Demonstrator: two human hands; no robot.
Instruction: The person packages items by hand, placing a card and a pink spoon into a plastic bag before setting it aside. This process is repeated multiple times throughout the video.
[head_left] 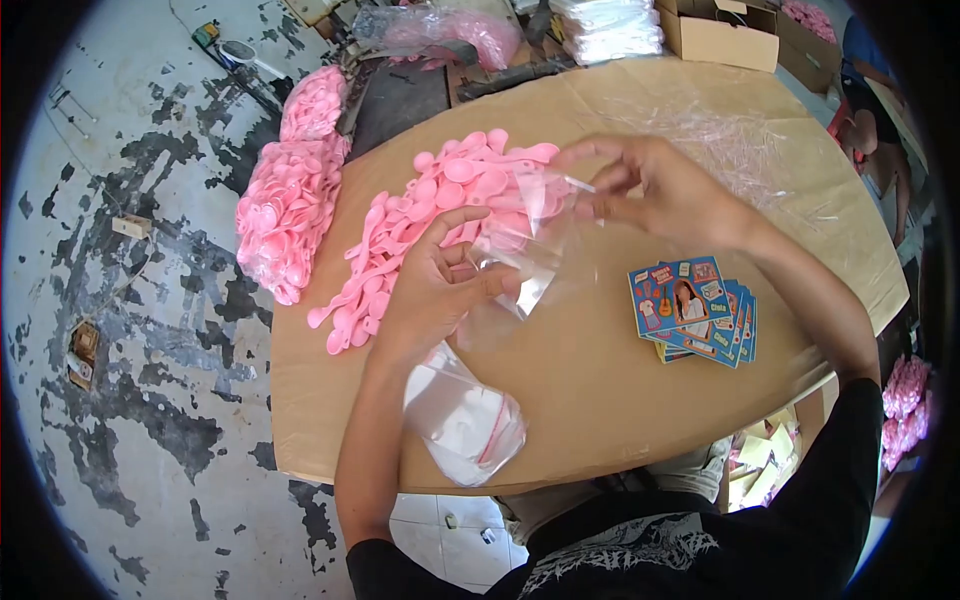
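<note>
A left hand (432, 292) pinches a clear bag (538, 284) by pink spoons (400, 216) while the right hand (668, 192), blurred, apparently grips its far edge, likely keeping it taut.

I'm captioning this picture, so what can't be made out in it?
All in the head view:
What the right hand pinches beside the clear bag: blurred.
Some spoons: hidden by the left hand and the heap itself.
Lower cards' faces: mostly covered by the top card.
Another person's head: cut off by the dark border.
</note>
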